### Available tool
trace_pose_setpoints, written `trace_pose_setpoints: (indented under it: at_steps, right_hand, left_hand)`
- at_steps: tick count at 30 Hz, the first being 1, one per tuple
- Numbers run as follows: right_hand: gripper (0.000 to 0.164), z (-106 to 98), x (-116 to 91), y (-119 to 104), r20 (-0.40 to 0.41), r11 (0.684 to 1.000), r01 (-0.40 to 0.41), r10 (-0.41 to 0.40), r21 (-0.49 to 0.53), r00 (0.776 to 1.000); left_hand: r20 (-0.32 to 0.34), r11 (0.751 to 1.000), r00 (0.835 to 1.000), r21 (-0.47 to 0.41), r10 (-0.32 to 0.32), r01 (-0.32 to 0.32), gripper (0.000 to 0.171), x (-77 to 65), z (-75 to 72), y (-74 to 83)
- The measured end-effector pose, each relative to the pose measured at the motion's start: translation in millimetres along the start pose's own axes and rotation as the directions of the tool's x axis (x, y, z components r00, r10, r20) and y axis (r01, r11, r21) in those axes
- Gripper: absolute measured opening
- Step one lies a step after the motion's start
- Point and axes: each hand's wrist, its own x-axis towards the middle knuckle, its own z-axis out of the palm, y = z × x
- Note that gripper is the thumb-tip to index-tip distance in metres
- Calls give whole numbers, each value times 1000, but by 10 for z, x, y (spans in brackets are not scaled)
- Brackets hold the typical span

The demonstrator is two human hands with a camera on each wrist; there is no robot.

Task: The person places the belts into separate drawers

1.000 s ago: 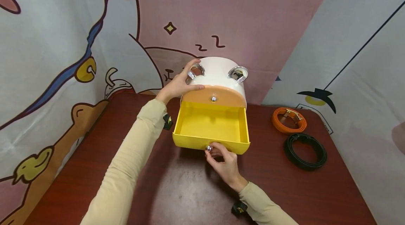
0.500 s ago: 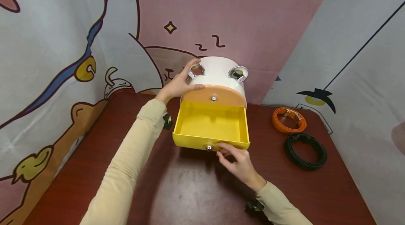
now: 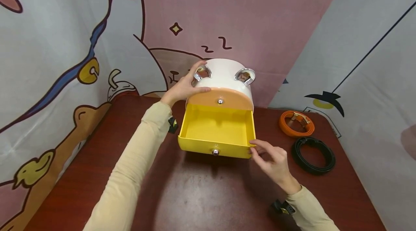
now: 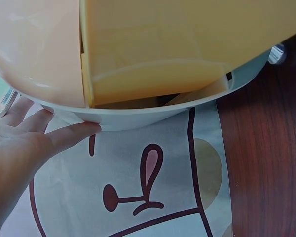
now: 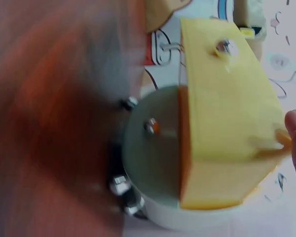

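Note:
A white rounded drawer organizer [image 3: 224, 66] stands at the back middle of the table, with two round chrome-rimmed pieces on its top. Its peach drawer [image 3: 208, 97] is pushed in; below that, the yellow drawer [image 3: 216, 126] sticks far out with nothing inside. My left hand [image 3: 183, 86] holds the organizer's upper left side, its thumb on the front edge and its fingers around the left chrome piece. My right hand [image 3: 274, 160] is at the yellow drawer's right front corner, fingers loosely bent and off the silver knob [image 3: 215, 152]. Whether those fingertips touch the corner I cannot tell.
On the right of the dark red table [image 3: 195, 198] lie a coiled orange belt [image 3: 284, 126] and a coiled black belt [image 3: 299, 160]. A cartoon-printed cloth [image 3: 260, 18] hangs close behind the organizer. A greenish lower drawer [image 5: 160, 153] shows in the right wrist view.
My right hand has let go of the yellow drawer's knob and slid right along its front to the corner. My left hand and the organizer have stayed in place.

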Motion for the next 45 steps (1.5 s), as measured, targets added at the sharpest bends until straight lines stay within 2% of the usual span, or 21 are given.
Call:
trace_pose_setpoints:
  at_steps: [5, 8, 12, 17, 21, 26, 27, 35, 40, 43, 45]
  right_hand:
    - [31, -154, 126, -45, -92, 999, -26, 22, -45, 996]
    - [29, -242, 122, -18, -133, 996, -77, 69, -52, 989]
    - [19, -361, 64, 72, -146, 982, -167, 154, -87, 977]
    - [22, -473, -35, 201, -165, 946, -294, 272, -134, 948]
    - [25, -535, -144, 292, -188, 922, -366, 340, -129, 921]
    - [24, -602, -251, 397, -189, 901, -403, 373, -159, 909]
    - [24, -618, -271, 413, -193, 897, -411, 379, -164, 905]
    - [20, -818, -378, 550, -205, 847, -482, 443, -222, 873]
    - [21, -1003, -485, 740, -187, 832, -474, 437, -290, 880]
    - [22, -1141, -582, 883, -207, 820, -462, 414, -337, 886]
    - [23, -1229, -636, 951, -235, 804, -474, 414, -359, 879]
  left_hand:
    - [4, 1000, 1000, -4, -1, 1, 94, -1, -17, -4]
    - [7, 1000, 1000, 8, -6, 6, 94, -1, -25, 0]
    - [3, 1000, 1000, 18, -3, 3, 94, 5, -28, 5]
    - [-4, 1000, 1000, 17, 3, -3, 94, 12, -15, 0]
    - [2, 1000, 1000, 9, -11, 11, 93, -22, -6, 43]
    - [2, 1000, 1000, 5, -17, 17, 93, -44, -17, 53]
    - [-1, 1000, 1000, 8, -11, 11, 93, -26, -14, 8]
    - [-4, 1000, 1000, 14, -7, 7, 94, -11, -15, 1]
    - [1, 1000, 1000, 8, -11, 11, 94, -2, -21, 4]
    - [6, 1000, 1000, -3, -16, 16, 94, 0, -14, 8]
    - [12, 1000, 1000, -9, -14, 15, 93, 1, -10, 7]
